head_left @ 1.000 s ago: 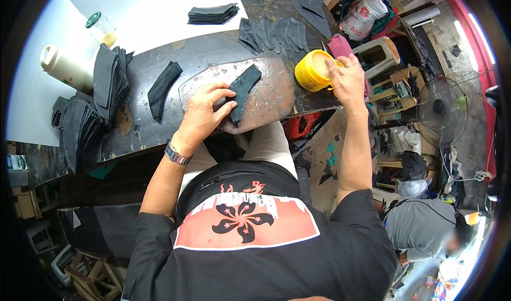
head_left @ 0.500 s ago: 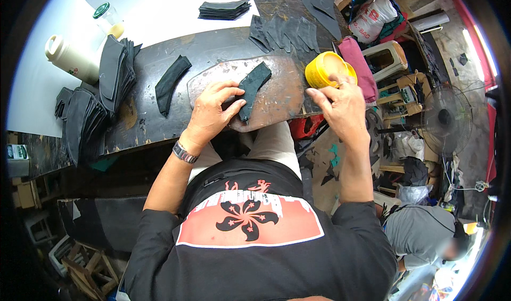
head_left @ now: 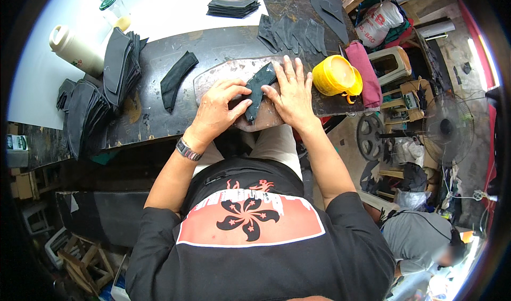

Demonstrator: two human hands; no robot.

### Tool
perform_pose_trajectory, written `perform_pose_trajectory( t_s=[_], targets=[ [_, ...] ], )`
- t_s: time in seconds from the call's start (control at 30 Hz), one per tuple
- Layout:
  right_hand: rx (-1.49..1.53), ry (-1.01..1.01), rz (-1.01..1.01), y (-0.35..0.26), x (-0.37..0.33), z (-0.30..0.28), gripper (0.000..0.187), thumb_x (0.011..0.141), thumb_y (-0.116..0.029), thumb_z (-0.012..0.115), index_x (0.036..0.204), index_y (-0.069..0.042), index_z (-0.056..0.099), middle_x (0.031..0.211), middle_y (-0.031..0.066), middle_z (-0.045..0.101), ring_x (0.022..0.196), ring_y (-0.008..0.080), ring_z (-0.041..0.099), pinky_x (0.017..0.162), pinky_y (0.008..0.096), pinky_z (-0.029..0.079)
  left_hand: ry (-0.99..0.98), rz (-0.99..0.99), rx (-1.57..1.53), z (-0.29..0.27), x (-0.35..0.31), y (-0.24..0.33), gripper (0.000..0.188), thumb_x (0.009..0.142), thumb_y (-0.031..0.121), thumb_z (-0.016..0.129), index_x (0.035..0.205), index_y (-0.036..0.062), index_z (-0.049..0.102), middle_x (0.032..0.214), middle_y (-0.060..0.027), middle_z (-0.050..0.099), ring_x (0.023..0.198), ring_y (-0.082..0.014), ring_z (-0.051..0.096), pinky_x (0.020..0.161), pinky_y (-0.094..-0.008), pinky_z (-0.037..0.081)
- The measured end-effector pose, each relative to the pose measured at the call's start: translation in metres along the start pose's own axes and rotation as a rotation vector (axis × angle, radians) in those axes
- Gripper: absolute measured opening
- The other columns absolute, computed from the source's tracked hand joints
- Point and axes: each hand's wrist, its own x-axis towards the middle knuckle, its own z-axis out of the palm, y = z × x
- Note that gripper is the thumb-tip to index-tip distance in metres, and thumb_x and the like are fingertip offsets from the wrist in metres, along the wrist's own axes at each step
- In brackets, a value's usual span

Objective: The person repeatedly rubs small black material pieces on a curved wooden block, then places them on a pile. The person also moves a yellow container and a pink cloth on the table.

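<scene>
Lying over a brown, round-cornered work board [head_left: 207,80], a black curved cut-out [head_left: 259,91] sat between the person's two hands, tilted with its upper end toward the right. The left hand [head_left: 219,107] touched its left edge with thumb and bent fingertips; whether these pinched it firmly could not be told. The right hand [head_left: 294,96] was open, its fingers stretched out and spread, with the thumb reaching the cut-out's right edge. A wristwatch [head_left: 188,149] circled the left wrist.

Just beside the right hand stood a yellow tub [head_left: 327,78], near a maroon cloth bundle [head_left: 363,73]. Left of the board, apart from it, a second curved cut-out [head_left: 176,80] lay on the dark worktable [head_left: 151,121]. Beyond the board were a fanned row of black pieces [head_left: 294,34] and, on a white sheet [head_left: 175,6], a neat stack of black strips [head_left: 232,8]. Farther left, larger black panels [head_left: 120,69] were heaped near a cream lidded flask [head_left: 77,51] and a green-lidded jar [head_left: 113,11]. At the right, a co-worker in grey [head_left: 418,237] bent forward below a pedestal fan [head_left: 446,125].
</scene>
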Motion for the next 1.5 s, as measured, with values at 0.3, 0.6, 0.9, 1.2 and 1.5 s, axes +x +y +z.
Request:
perform_pose_trajectory(
  t_s=[0.3,0.6,0.9,1.2,1.5],
  targets=[
    [-0.084,0.158,-0.136,0.014,0.009,-0.012,0.057,0.095,-0.06,0.055,0.135,-0.02,0.064,0.158,0.0155,0.039,0.151,0.0395,0.022,0.114,0.0721,0.017,-0.042,-0.018,-0.027,-0.002,0.002,-0.001,0.023,0.081,0.01,0.078,0.103,0.0031,0.072,0.117,-0.0147,0.07,0.113,-0.0314,0.065,0.1,-0.0393,0.05],
    [-0.125,-0.024,-0.144,0.023,0.019,-0.012,0.057,0.097,-0.061,0.049,0.148,-0.035,0.051,0.167,0.0089,0.022,0.155,0.0367,0.011,0.119,0.0679,0.011,0.004,-0.054,-0.004,0.0,-0.003,0.006,0.022,0.081,0.012,0.077,0.101,0.0043,0.072,0.116,-0.0132,0.069,0.114,-0.032,0.062,0.1,-0.0408,0.049],
    [-0.053,-0.105,-0.284,0.016,0.015,-0.018,0.054,0.098,-0.055,0.053,0.148,-0.035,0.051,0.168,0.0106,0.019,0.156,0.0364,0.008,0.119,0.0688,0.008,0.007,-0.059,-0.01,0.001,-0.003,0.005,0.022,0.08,0.012,0.077,0.101,0.0054,0.072,0.115,-0.0125,0.069,0.112,-0.0326,0.062,0.098,-0.0415,0.049],
    [-0.049,-0.068,-0.271,0.003,0.005,-0.017,0.059,0.098,-0.059,0.05,0.151,-0.035,0.047,0.168,0.0105,0.02,0.156,0.0369,0.008,0.118,0.0698,0.007,0.067,-0.066,0.036,0.003,-0.008,0.009,0.019,0.08,0.013,0.078,0.097,0.0051,0.073,0.107,-0.0106,0.069,0.106,-0.0314,0.062,0.094,-0.0411,0.05],
    [-0.06,-0.132,-0.426,-0.006,0.002,-0.017,0.066,0.096,-0.068,0.043,0.153,-0.037,0.042,0.167,0.0095,0.022,0.156,0.0362,0.01,0.118,0.0709,0.007,0.081,-0.22,-0.073,-0.002,-0.006,0.016,0.047,0.077,0.011,0.082,0.12,0.0038,0.063,0.109,-0.012,0.066,0.103,-0.0252,0.064,0.09,-0.0355,0.053]
  ],
)
